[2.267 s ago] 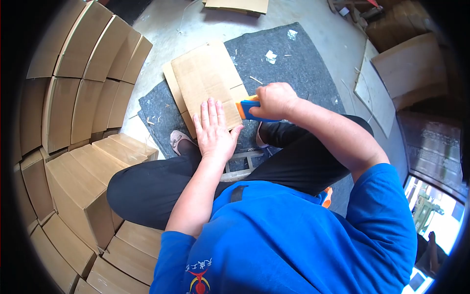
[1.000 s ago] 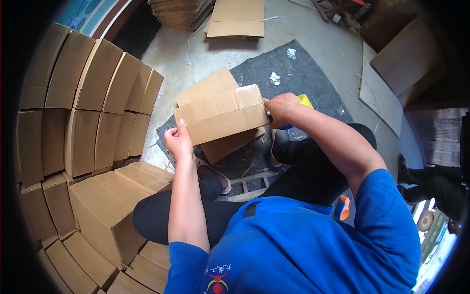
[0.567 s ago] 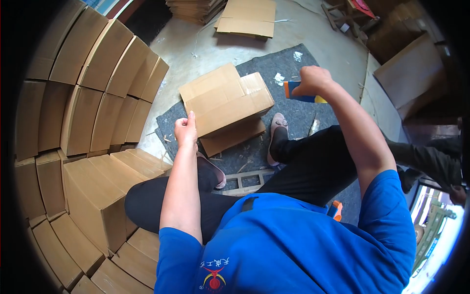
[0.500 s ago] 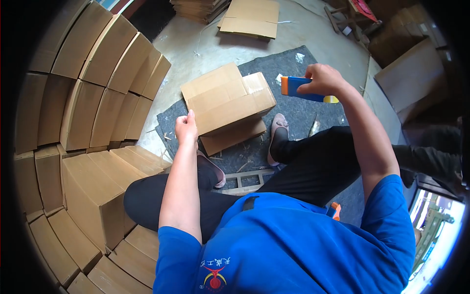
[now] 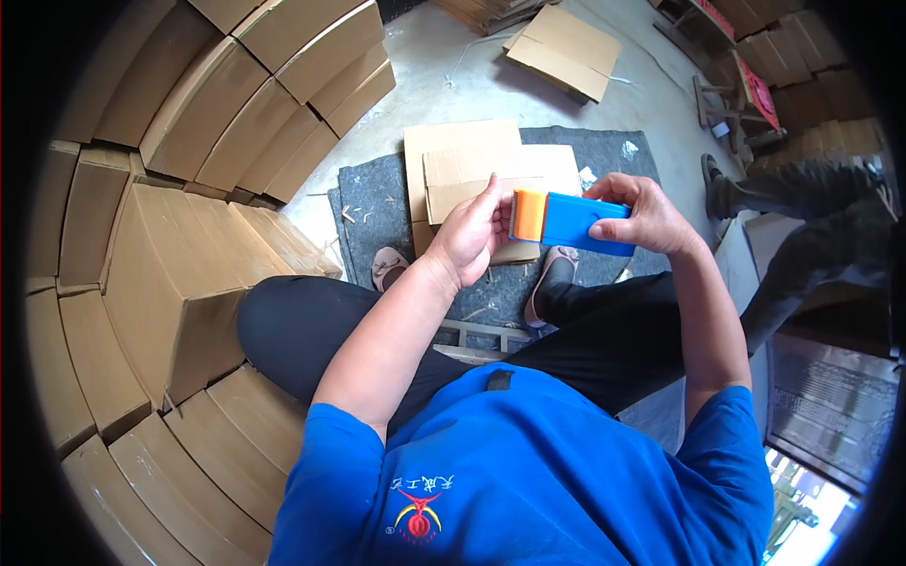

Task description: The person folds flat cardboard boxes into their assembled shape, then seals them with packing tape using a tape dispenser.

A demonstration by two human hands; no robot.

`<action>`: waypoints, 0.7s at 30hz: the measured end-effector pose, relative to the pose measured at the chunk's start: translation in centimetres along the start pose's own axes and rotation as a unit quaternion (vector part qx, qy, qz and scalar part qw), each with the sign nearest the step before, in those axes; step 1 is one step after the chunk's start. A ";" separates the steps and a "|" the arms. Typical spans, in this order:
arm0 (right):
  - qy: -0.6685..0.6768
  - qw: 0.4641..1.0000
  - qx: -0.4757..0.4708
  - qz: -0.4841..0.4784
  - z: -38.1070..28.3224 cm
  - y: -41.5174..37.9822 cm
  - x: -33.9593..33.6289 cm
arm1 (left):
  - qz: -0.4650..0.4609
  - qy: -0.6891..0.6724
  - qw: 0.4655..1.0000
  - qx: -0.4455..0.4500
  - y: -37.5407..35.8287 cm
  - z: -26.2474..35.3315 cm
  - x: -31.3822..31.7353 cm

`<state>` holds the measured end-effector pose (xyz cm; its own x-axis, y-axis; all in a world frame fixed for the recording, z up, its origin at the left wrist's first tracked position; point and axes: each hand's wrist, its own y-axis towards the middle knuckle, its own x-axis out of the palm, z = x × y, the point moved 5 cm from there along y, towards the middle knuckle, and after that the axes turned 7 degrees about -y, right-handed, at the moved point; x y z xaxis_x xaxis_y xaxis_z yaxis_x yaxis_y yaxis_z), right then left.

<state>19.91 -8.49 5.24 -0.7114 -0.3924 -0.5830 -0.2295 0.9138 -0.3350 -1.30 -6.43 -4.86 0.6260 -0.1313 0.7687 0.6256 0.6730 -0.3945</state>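
My right hand [image 5: 642, 215] is closed round the blue body of a tape dispenser [image 5: 587, 224]. Its orange end points left, toward my left hand [image 5: 469, 231]. The left hand's fingers are curled beside that orange end, with the thumb up; whether they hold a bit of tape cannot be made out. Beyond both hands, a cardboard box [image 5: 472, 170] with flaps showing rests on a dark mat [image 5: 368, 203] between my feet, partly hidden by the left hand.
Stacked cardboard boxes [image 5: 203, 108] rise along the left side. Flattened cardboard [image 5: 563, 49] lies on the floor ahead. At the right are another person's legs [image 5: 802, 203] and a wooden stool with a red top [image 5: 758, 94]. A slatted frame [image 5: 481, 337] lies near my feet.
The tape dispenser has come lower and nearer, and my left hand has moved right to its orange end. The view has shifted, and the other person's legs show more at the right.
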 end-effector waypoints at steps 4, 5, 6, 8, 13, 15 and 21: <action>-0.053 0.998 0.030 -0.022 -0.2 0.4 1.0 | 0.058 0.039 0.997 0.018 -0.9 -1.3 -1.2; -0.069 0.996 0.040 -0.033 0.0 0.5 1.2 | 0.060 0.037 0.997 0.020 -0.9 -1.2 -1.7; -0.070 0.996 0.040 -0.037 0.0 0.7 1.3 | 0.064 0.023 0.998 -0.008 -1.0 -1.5 -2.0; -0.056 0.996 0.048 -0.053 0.1 0.9 1.7 | 0.068 0.005 0.997 -0.039 -1.0 -1.8 -2.9; 0.025 0.997 0.039 -0.069 -0.1 2.4 2.0 | 0.006 -0.091 0.993 -0.072 -1.2 0.1 -3.3; 0.035 0.997 0.038 -0.065 -0.6 2.9 2.2 | -0.006 -0.094 0.994 -0.059 -0.8 0.4 -4.5; 0.005 0.997 0.043 -0.070 -1.9 4.1 3.1 | 0.064 -0.028 0.998 0.003 -1.4 1.3 -5.4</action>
<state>15.53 -5.80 3.45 -0.6826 -0.5141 -0.5194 -0.2689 0.8375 -0.4757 -6.20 -5.68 -7.83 0.6730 -0.0033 0.7396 0.5394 0.6864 -0.4878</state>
